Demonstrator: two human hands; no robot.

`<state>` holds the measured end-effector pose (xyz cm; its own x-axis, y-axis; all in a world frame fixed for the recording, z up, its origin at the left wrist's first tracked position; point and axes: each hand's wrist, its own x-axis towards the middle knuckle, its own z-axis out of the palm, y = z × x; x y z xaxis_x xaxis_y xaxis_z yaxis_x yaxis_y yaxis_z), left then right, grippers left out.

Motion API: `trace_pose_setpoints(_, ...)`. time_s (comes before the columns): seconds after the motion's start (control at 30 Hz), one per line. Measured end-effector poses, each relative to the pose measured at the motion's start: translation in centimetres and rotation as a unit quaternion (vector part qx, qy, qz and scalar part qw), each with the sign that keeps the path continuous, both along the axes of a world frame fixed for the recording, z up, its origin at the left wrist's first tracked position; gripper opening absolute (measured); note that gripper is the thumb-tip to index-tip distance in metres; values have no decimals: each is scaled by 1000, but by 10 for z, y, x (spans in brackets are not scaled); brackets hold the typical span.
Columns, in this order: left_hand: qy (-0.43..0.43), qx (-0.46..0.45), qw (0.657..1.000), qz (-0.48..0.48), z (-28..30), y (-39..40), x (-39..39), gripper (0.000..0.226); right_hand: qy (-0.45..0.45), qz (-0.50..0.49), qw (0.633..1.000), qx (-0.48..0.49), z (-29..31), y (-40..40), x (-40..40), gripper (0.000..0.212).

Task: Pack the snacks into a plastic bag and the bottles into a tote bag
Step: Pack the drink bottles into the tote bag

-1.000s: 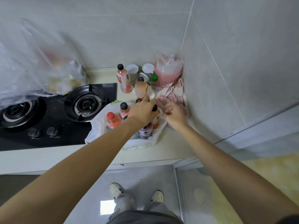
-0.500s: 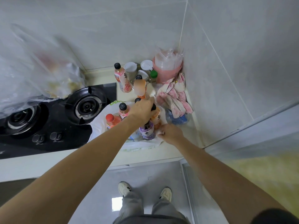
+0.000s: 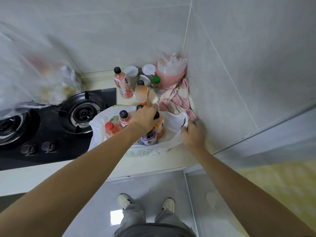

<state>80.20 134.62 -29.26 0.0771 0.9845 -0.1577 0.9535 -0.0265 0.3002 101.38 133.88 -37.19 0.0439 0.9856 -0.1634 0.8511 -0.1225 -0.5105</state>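
Two hands work at a white tote bag of bottles on a corner counter.

From the left: a clear plastic bag [image 3: 34, 77] hangs blurred over the black gas hob [image 3: 51, 127]. The tote bag [image 3: 97, 134] stands on the counter [image 3: 171, 159] just right of it, bottles upright inside. The left hand [image 3: 145, 117] reaches in, fingers closed over a black-capped bottle [image 3: 159, 124]. The right hand [image 3: 193, 137] pinches the bag's right rim. More bottles [image 3: 122, 84] stand farther back; a pink cloth [image 3: 177, 101] fills the tiled corner, leaving little room on the right.
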Motion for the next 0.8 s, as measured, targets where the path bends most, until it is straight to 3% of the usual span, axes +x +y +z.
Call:
trace_pose_setpoints(0.33, -52, 68, 996, 15, 19, -25, -18, 32, 58, 60, 993, 79, 47, 13, -25, 13)
trace_pose_setpoints(0.57, -96, 120, 978, 143, 42, -34, -94, 33, 47, 147, 984, 88, 91, 53, -71, 7)
trace_pose_setpoints(0.8, -84, 84, 976, 185, 32, 11, -167, 38, 5, 208, 975, 72, 100, 105, -149, 28)
